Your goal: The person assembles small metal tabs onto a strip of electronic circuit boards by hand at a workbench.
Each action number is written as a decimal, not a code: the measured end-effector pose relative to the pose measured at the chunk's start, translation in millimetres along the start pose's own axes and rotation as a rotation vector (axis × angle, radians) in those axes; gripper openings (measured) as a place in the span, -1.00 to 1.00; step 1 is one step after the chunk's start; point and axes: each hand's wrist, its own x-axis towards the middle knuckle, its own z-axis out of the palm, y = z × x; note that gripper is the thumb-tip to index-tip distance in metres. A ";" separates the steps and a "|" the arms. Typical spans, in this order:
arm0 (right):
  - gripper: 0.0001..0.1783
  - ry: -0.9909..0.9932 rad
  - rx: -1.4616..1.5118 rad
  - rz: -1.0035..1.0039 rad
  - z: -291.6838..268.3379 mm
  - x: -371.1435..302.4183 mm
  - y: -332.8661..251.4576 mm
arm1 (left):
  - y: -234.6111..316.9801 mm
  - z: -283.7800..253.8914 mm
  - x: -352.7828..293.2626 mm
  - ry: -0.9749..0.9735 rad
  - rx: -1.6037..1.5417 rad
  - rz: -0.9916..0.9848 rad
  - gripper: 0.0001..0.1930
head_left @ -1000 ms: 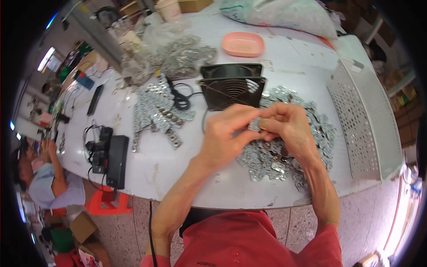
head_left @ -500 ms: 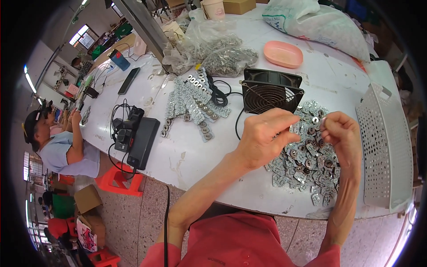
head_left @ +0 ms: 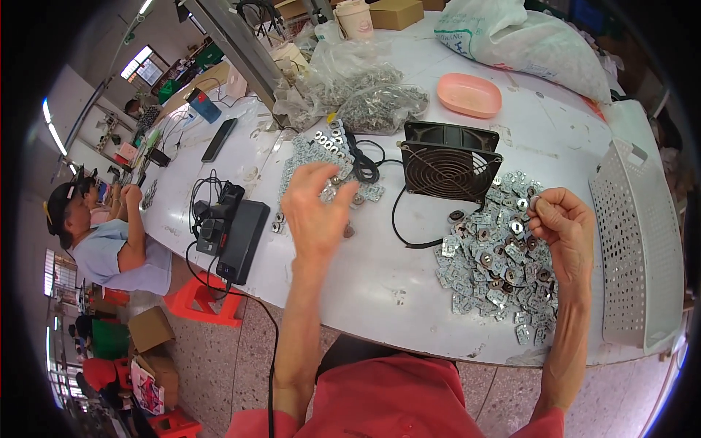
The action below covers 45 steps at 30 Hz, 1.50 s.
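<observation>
The right hand [head_left: 568,228] pinches a small piece [head_left: 534,204] between thumb and forefinger, over the right side of the pile [head_left: 488,257] on the tabletop [head_left: 387,288], probably by its edge so that its face is left free. The left hand [head_left: 310,217] has its fingers spread from the thumb above the rows [head_left: 298,155], probably laid side by side for order; contact cannot be told. The piece looks nearly edge-on, its long axis roughly upright; which end leads is too small to tell
</observation>
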 end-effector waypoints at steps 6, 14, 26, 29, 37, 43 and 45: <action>-0.95 -0.043 -0.051 0.003 7.6 -0.6 3.4 | -23.2 -5.9 -15.9 -0.136 0.440 0.026 -0.54; -0.94 -0.060 -0.056 0.029 9.2 -2.5 5.5 | -38.8 -26.4 -17.7 -0.063 0.261 -0.276 -0.68; -0.96 -0.277 0.056 -0.002 37.1 -23.2 4.1 | 30.2 -46.9 -26.6 -0.280 -0.654 -0.439 -0.76; -0.94 -0.370 0.054 -0.030 39.4 -22.1 7.3 | 51.3 -34.5 -27.5 -0.404 -0.670 -0.311 -0.76; -0.96 -0.345 0.023 0.113 33.5 -23.3 1.9 | 63.5 -18.7 -25.2 -0.578 -0.723 -0.230 -0.75; -0.93 -0.305 0.180 0.221 29.4 -21.4 3.6 | 56.8 -6.6 -14.1 -0.529 -1.047 -0.523 -0.62; -0.92 -0.315 0.207 0.263 29.9 -22.3 6.1 | 62.5 10.1 -15.2 -0.628 -0.881 -0.128 -0.56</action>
